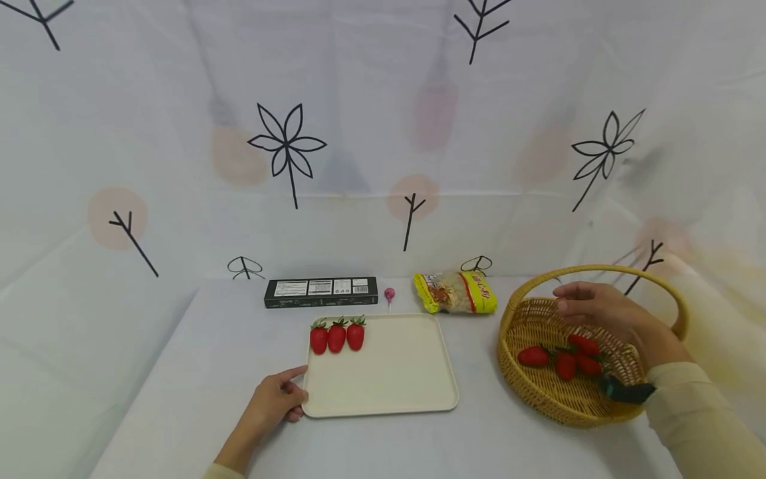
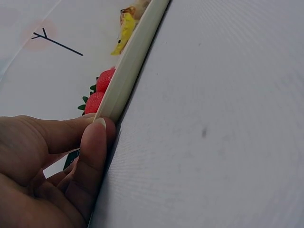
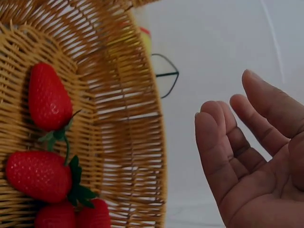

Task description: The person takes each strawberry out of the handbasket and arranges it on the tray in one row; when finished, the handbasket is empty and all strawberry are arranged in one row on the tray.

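Note:
My left hand is at the left edge of a cream tray. In the left wrist view its thumb and forefinger pinch the tray's rim. Three red strawberries with green leaves stand in a row in the tray's upper left corner. Over the right part of a wicker basket hovers my right hand, fingers loosely bent and holding nothing. Inside the basket lie several more strawberries, below and apart from the right hand. The basket's arched handle passes by that hand.
Behind the tray lie a black box with white labels, a pink lollipop and a yellow food packet. A dark object shows beside the right wrist. White patterned cloth hangs behind the table.

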Demonstrator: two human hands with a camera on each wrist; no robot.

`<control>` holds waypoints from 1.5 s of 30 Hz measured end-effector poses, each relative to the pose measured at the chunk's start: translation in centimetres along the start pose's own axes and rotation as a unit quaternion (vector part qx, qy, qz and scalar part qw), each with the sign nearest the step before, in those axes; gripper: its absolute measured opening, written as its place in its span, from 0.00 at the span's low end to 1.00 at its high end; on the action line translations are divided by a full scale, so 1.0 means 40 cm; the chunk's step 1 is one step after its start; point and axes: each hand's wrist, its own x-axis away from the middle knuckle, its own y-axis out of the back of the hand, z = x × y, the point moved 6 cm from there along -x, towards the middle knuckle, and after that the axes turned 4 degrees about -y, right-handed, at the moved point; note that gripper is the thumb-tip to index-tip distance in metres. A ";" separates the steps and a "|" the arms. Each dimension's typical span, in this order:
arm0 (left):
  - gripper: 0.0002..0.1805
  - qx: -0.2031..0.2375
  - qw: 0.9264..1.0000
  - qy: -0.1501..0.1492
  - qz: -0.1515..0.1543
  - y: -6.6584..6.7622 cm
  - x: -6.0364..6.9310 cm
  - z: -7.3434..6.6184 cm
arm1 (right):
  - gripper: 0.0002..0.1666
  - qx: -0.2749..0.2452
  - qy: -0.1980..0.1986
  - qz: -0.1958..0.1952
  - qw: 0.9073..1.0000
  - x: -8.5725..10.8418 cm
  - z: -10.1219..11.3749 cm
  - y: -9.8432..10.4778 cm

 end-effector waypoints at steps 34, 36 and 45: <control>0.33 -0.019 1.000 0.010 -0.003 0.002 0.003 0.000 | 0.31 0.112 0.048 0.130 0.984 -0.088 -0.124 -0.129; 0.33 -0.019 1.000 0.010 -0.003 0.002 0.003 0.001 | 0.30 0.120 0.045 0.134 0.983 -0.092 -0.134 -0.133; 0.33 -0.018 1.000 0.005 -0.001 0.001 0.003 -0.003 | 0.28 0.136 0.050 0.142 0.979 -0.099 -0.148 -0.145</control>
